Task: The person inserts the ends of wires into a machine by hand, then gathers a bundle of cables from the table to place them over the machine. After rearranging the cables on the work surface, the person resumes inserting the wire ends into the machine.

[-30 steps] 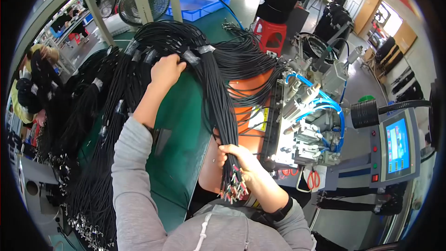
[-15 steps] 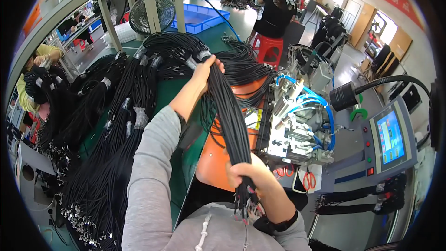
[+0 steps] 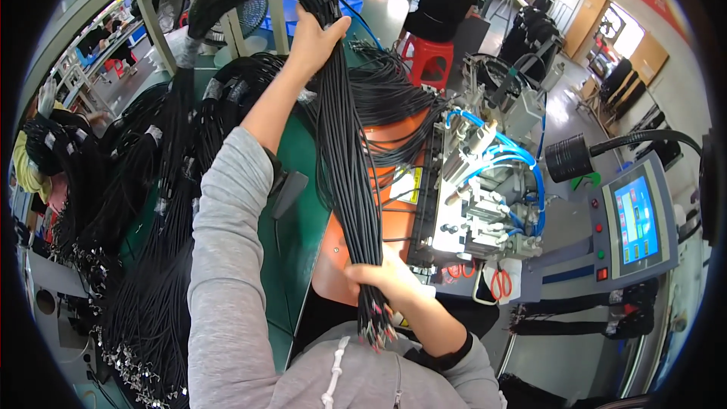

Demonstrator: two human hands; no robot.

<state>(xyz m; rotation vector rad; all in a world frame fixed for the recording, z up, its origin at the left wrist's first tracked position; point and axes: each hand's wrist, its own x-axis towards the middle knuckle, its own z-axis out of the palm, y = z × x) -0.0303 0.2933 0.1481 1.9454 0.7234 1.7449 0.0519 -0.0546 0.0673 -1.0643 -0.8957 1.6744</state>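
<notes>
A thick bundle of black cables (image 3: 350, 167) runs down in front of me, gripped at two places. My left hand (image 3: 316, 39) is raised high with its fingers wrapped round the upper part. From there the bundle arches left, over to a clear-wrapped section (image 3: 185, 51), and hangs toward the other cables. My right hand (image 3: 381, 276) is closed round the lower part, close to my body. Below it stick out the cable ends (image 3: 376, 326), with small reddish and pale tips. More black cable bundles (image 3: 151, 280) lie to the left, with metal terminals at their near ends.
An orange plate (image 3: 329, 269) lies under the held bundle, on the green table (image 3: 282, 273). To the right stand a machine with blue tubes (image 3: 473, 216), red-handled scissors (image 3: 501, 285), a black lamp (image 3: 568, 157) and a control screen (image 3: 636, 220). Loose cables (image 3: 386, 106) lie behind; a person (image 3: 439, 7) sits beyond.
My left hand has risen and moved left, lifting the bundle into a high arch off the pile. My right hand has shifted slightly left, still round the lower part.
</notes>
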